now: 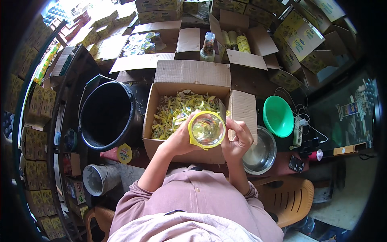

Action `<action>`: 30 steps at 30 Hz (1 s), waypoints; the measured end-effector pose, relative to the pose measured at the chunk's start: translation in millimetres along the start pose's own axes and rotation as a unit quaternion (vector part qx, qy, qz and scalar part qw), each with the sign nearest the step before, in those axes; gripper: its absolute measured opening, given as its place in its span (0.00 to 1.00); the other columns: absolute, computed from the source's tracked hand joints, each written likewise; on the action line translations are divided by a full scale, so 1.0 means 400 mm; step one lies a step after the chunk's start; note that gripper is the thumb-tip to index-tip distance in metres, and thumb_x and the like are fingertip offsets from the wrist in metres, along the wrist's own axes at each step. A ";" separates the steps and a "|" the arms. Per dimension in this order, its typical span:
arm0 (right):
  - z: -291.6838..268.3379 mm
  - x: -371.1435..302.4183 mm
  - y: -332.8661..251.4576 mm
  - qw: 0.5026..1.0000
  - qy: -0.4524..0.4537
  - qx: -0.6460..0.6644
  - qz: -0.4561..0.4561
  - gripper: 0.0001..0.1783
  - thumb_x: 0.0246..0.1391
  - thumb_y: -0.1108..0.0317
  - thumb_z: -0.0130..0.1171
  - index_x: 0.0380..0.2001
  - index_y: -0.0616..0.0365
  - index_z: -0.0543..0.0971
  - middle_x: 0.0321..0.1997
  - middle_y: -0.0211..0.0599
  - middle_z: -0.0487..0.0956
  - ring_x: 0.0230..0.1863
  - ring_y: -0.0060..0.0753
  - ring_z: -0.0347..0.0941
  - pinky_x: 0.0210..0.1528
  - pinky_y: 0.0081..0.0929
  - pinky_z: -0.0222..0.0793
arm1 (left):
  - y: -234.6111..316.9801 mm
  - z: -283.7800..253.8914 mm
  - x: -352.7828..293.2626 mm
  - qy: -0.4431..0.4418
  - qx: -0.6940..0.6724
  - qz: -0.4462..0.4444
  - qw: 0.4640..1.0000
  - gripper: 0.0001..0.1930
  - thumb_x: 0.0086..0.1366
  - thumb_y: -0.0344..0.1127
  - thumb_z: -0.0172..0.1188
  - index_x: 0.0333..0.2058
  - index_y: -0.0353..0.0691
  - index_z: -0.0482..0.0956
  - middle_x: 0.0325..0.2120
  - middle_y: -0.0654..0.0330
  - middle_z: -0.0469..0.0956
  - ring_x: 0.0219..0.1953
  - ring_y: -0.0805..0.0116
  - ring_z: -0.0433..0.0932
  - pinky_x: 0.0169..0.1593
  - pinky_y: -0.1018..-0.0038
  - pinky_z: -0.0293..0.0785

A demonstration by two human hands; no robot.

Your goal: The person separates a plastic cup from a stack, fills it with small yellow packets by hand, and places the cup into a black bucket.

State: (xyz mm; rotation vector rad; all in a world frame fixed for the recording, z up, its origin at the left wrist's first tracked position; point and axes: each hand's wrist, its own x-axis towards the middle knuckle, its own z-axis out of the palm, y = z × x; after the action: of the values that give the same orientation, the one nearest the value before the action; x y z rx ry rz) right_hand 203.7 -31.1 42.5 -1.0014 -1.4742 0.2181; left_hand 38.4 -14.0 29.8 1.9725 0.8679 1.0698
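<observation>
My left hand [179,137] is wrapped round a clear round plastic cup [207,128] with a yellow rim, its round end facing me. At the cup's right side is my right hand [239,137], thumb and fingers pinched together; whatever they grip is too small to make out. Both hands are over the near side of an open cardboard box [193,72]. Inside the box lies a heap of yellow-green torn strips and scraps [177,105], partly hidden by my hands and the cup.
Left of the box stands a black bucket [86,121], with a grey bucket [92,179] nearer me. A green bowl [278,115] and a metal bowl [266,157] sit at right. Behind are a carton of jars [141,42], stacked cups [209,42] and a carton of yellow lids [243,42].
</observation>
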 end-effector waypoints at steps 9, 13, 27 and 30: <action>-0.004 -0.030 -0.008 0.998 0.060 -0.003 0.016 0.12 0.37 0.81 0.61 0.30 0.59 0.78 0.22 0.34 0.75 0.23 0.23 0.72 0.24 0.18 0.66 | -0.031 0.011 -0.008 0.042 -0.027 0.002 0.999 0.43 0.40 0.35 0.70 0.53 0.34 0.55 0.49 0.53 0.64 0.53 0.57 0.62 0.58 0.65 0.56; 0.001 -0.040 -0.015 0.998 0.064 -0.008 -0.006 0.13 0.36 0.81 0.61 0.30 0.59 0.78 0.22 0.34 0.75 0.23 0.24 0.72 0.24 0.18 0.67 | -0.029 0.015 -0.004 0.059 -0.020 0.015 0.998 0.43 0.40 0.35 0.70 0.54 0.34 0.54 0.48 0.53 0.64 0.53 0.57 0.63 0.57 0.65 0.56; -0.001 -0.046 -0.007 0.996 0.084 -0.012 0.013 0.12 0.36 0.80 0.61 0.30 0.60 0.78 0.23 0.34 0.75 0.23 0.26 0.73 0.25 0.19 0.68 | -0.012 0.015 -0.001 0.044 -0.016 -0.002 0.999 0.41 0.41 0.32 0.69 0.53 0.35 0.54 0.49 0.53 0.64 0.52 0.58 0.64 0.56 0.66 0.58; 0.002 -0.045 -0.019 0.997 0.071 -0.026 -0.007 0.13 0.36 0.80 0.61 0.30 0.59 0.77 0.23 0.34 0.75 0.23 0.26 0.73 0.25 0.19 0.68 | -0.017 0.016 -0.003 0.049 0.006 0.007 0.999 0.42 0.42 0.32 0.68 0.54 0.35 0.53 0.49 0.53 0.64 0.52 0.59 0.64 0.56 0.66 0.58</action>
State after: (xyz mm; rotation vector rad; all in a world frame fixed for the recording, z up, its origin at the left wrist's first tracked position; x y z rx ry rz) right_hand 196.7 -47.4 34.4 -1.0274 -1.3624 0.0961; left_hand 41.9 -13.3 21.0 1.9521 0.9170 1.1801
